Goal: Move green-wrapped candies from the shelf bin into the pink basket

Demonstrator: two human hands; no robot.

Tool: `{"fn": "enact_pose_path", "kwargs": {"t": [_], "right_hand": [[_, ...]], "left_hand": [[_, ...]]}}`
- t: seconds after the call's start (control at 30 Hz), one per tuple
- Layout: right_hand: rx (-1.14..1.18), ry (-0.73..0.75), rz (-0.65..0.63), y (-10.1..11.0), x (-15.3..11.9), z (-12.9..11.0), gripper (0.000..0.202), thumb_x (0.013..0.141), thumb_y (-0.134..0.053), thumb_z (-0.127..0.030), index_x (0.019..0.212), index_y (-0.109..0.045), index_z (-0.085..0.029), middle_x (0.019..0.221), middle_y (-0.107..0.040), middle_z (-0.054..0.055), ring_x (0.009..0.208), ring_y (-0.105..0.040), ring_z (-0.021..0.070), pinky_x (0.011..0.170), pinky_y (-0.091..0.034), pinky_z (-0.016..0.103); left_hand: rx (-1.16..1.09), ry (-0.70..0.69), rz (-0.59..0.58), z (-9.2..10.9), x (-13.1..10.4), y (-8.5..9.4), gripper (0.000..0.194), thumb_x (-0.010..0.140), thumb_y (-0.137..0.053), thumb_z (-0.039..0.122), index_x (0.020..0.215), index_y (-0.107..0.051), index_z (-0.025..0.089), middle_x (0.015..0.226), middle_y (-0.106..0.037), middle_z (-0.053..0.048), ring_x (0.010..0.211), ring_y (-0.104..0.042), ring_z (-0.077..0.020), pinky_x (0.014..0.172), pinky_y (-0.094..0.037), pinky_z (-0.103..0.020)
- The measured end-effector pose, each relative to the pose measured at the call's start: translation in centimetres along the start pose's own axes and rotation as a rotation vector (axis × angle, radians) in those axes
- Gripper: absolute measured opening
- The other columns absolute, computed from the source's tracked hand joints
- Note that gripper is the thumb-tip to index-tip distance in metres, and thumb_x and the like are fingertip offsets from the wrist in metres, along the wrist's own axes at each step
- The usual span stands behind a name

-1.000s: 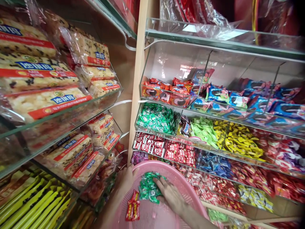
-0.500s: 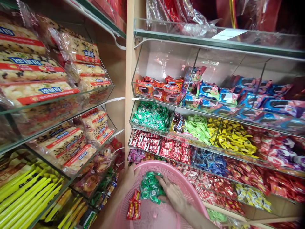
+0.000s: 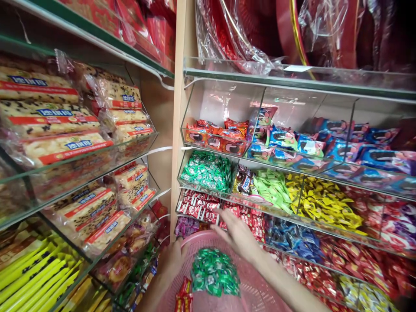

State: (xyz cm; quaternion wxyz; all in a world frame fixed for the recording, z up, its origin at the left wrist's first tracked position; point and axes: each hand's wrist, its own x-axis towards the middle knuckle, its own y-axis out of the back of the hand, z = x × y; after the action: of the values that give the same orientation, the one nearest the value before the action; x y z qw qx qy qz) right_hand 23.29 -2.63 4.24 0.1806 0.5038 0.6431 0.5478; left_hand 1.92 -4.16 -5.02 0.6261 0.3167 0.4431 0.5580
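Basket edge [image 3: 204, 235] in left hand [image 3: 173, 256]; right hand [image 3: 239, 235] in open air.

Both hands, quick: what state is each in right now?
Left hand: closed on the rim of the pink basket.
Right hand: open, nothing seen in it, near the basket's far rim.

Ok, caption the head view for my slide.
Left hand holds a pink perforated basket of green-wrapped candies; right hand hovers, open, near its far side.
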Motion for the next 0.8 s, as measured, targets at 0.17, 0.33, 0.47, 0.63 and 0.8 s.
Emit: {"fn": "enact_pose_path", "kwargs": {"t": [0.17,0.33,0.47,0.63,0.8], "right_hand": [[-0.128,-0.02,0.096,3.8,8.7,0.1,0.024,0.097,-0.041,-0.022,0.111,-0.059,-0.016,0.104,-0.062,0.01,0.094,-0.062,0.0191,0.082,-0.045,0.028],[-0.293,-0.21,0.0,3.9,13.8,1.2,0.024,0.093,-0.04,-0.01,0.108,-0.059,-0.013,0.105,-0.064,0.011,0.096,-0.063,0.0196,0.075,-0.04,0.025],[-0.382,-0.311,-0.115,3.1,14.9,1.5,0.021,0.087,-0.049,-0.009,0.105,-0.06,-0.011,0.106,-0.064,0.014,0.097,-0.065,0.0231,0.071,-0.039,0.026],[-0.414,-0.361,-0.147,2.6,15.1,1.7,0.018,0.087,-0.053,-0.013,0.103,-0.062,-0.01,0.107,-0.065,0.017,0.099,-0.065,0.0253,0.072,-0.041,0.028],[-0.408,-0.385,-0.132,2.3,15.4,1.9,0.019,0.088,-0.054,-0.014,0.104,-0.062,-0.01,0.105,-0.066,0.017,0.1,-0.065,0.0261,0.072,-0.041,0.028]], "left_hand": [[0.075,-0.007,-0.058,-0.5,2.2,1.0,0.04,0.095,-0.037,0.036,0.122,-0.059,0.017,0.114,-0.069,-0.013,0.108,-0.064,-0.0226,0.083,-0.043,-0.027],[0.003,-0.089,-0.103,-2.7,3.8,2.1,0.035,0.091,-0.043,0.029,0.118,-0.062,0.017,0.111,-0.071,-0.01,0.106,-0.064,-0.0223,0.082,-0.042,-0.026],[-0.096,-0.063,-0.067,-5.2,4.6,2.5,0.035,0.09,-0.044,0.03,0.116,-0.062,0.016,0.107,-0.072,-0.01,0.102,-0.065,-0.0216,0.081,-0.044,-0.026],[-0.198,-0.065,-0.002,-7.7,5.0,2.2,0.033,0.089,-0.042,0.028,0.107,-0.065,0.013,0.105,-0.072,-0.01,0.1,-0.065,-0.0208,0.085,-0.045,-0.027],[-0.242,0.015,0.067,-8.9,5.7,1.1,0.038,0.084,-0.047,0.03,0.116,-0.063,0.016,0.121,-0.067,-0.009,0.116,-0.059,-0.0213,0.099,-0.042,-0.029]]}}
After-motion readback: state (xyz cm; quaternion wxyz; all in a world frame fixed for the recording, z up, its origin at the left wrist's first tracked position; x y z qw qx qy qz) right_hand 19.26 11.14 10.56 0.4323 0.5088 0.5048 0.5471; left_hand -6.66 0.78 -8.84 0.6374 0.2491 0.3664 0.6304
